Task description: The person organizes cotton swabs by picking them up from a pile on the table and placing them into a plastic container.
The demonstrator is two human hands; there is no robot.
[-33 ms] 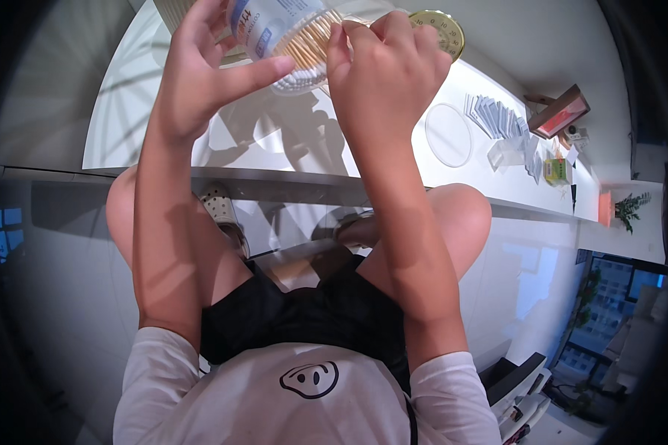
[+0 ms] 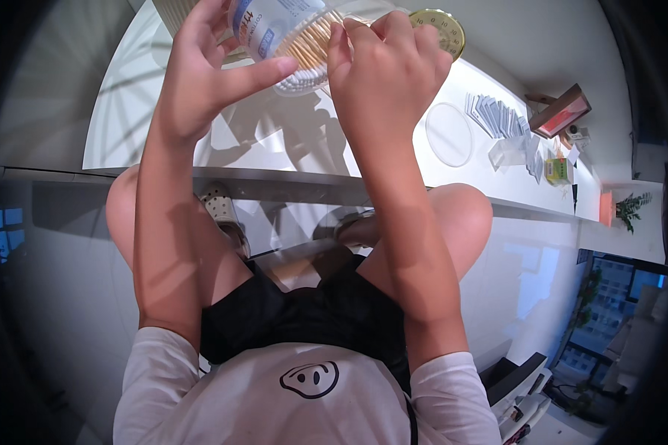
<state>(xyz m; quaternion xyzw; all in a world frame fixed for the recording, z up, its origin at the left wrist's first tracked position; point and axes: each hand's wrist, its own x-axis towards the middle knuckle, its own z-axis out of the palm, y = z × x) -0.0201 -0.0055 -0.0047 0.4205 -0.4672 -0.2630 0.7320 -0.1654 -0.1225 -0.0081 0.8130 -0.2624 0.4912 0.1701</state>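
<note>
A round clear tub with a blue-and-white label is tilted on its side, its open end toward my right hand. Cotton swabs with white tips and tan sticks fill it. My left hand holds the tub, thumb stretched along the lower rim, the other fingers behind it and partly cut off by the upper edge. At the tub's mouth, my right hand pinches at the swabs with thumb and forefinger; its other fingers are curled. A clear round lid lies on the white table right of my right forearm.
A gold-rimmed round dial stands behind my right hand on the white table. Farther right are fanned cards, a clear box, a green-and-yellow box, a framed picture and a potted plant.
</note>
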